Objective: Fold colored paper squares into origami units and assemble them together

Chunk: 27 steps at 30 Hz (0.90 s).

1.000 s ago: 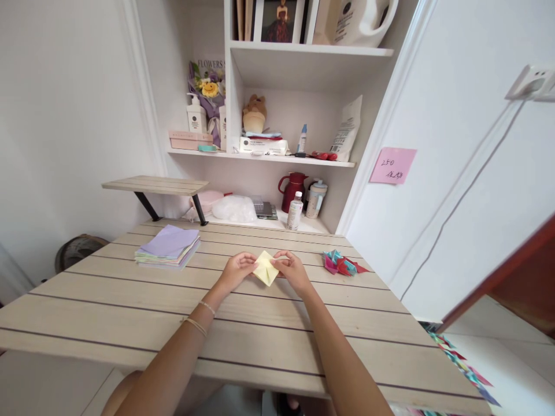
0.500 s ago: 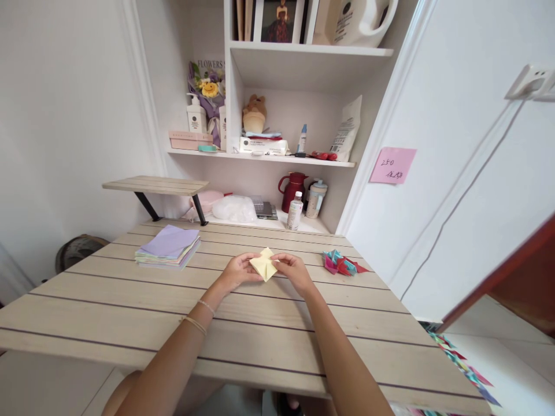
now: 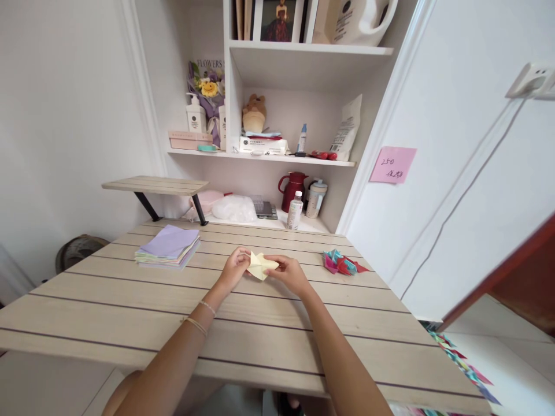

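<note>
Small pale-yellow folded-paper piece [image 3: 261, 266] centred over pale slatted wooden table [image 3: 260, 329], contact unclear. Left hand [image 3: 235, 270] pinches its left edge, right hand [image 3: 293, 275] its right. Likely light, flexible, tearable; best held gently at folded edges.

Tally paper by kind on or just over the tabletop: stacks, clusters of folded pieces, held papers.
Stack: 1
Folded cluster: 1 (pieces overlap, can't count them singly)
Held yellow paper: 1
Total: 3
</note>
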Each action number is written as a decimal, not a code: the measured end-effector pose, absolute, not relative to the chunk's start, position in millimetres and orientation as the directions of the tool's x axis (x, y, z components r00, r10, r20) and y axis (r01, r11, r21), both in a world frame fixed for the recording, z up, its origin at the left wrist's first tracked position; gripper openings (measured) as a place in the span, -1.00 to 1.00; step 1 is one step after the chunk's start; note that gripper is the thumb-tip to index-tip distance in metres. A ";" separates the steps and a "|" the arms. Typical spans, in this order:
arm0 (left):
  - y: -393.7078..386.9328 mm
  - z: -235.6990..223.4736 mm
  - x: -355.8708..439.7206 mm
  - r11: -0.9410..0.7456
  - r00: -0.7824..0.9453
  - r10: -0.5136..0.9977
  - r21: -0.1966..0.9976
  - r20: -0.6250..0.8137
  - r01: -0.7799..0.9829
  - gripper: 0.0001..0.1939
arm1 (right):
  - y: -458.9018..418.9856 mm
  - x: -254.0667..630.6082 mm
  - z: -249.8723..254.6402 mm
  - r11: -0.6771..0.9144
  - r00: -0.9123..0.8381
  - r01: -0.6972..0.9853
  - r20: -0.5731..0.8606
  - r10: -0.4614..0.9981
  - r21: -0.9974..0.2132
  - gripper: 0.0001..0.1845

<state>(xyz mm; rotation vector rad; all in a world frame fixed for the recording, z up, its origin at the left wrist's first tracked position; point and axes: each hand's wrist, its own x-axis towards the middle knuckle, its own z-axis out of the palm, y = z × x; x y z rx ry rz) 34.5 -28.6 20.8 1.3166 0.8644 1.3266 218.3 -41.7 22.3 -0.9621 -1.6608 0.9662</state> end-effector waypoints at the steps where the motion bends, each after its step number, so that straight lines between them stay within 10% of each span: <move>1: -28.8 20.9 34.4 -0.204 0.139 0.963 0.963 0.230 -0.177 -0.79 | -41.9 218.5 22.3 0.408 -0.226 0.197 0.363 0.904 -0.892 -0.57; 19: -29.3 19.5 34.6 -0.250 0.155 0.949 0.956 0.274 -0.155 -0.70 | -46.6 217.1 27.5 0.588 -0.239 0.394 0.539 0.808 -0.706 -0.76; 27: -41.5 33.5 32.9 -0.526 0.207 0.844 0.840 0.495 0.136 -0.68 | -47.9 217.4 28.3 0.667 -0.246 0.464 0.638 0.730 -0.584 -0.84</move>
